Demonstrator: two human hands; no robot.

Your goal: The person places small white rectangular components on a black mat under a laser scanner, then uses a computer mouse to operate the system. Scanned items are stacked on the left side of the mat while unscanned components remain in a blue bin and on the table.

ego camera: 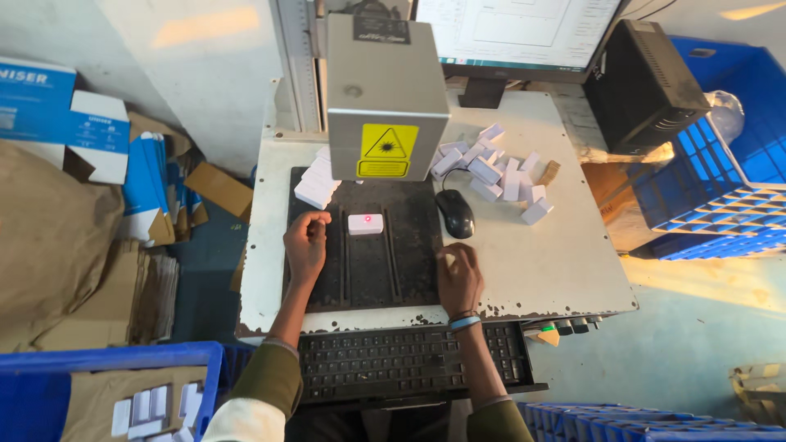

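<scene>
White plastic block, small and oblong with a red dot of light on its top, lies on the black work plate just to the thumb side of the left hand, near it but apart; the left hand rests on the plate with its fingers curled loosely inward, and whether anything sits inside that curl cannot be told; the right hand lies flat at the plate's right edge, fingers half bent, and a pale bit shows at its fingertips, too small to say whether it is held; a blue band circles that wrist. Directly beyond the block, away from both hands, hangs the grey box-shaped marking head with a yellow warning label; a stack of white blocks stands just beyond the left hand, at the plate's far left corner; a black mouse sits just beyond the right hand, and past it a loose heap of white blocks spreads over the pale table; a black keyboard lies under both wrists, nearer the person; a blue crate holding more white pieces stands outside the left forearm.
</scene>
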